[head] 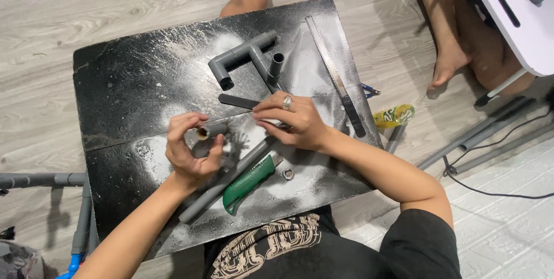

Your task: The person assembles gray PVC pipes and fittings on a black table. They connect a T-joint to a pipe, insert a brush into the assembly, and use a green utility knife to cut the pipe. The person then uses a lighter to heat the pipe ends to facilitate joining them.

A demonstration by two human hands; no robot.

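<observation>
Our left hand pinched a short grey plastic pipe stub; our right hand gripped a flat dark file. We judged a slip could scrape fingers.

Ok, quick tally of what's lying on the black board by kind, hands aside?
Grey pipe pieces: 3, namely the jointed assembly, a short stub and a long pipe
Green-handled saw: 1
Bare saw blade: 1
Metal nut: 1
Total: 6

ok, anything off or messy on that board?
Yes: white dust is smeared across the black board. A loose nut lies beside the green-handled saw. A saw blade lies bare near the right edge.
</observation>
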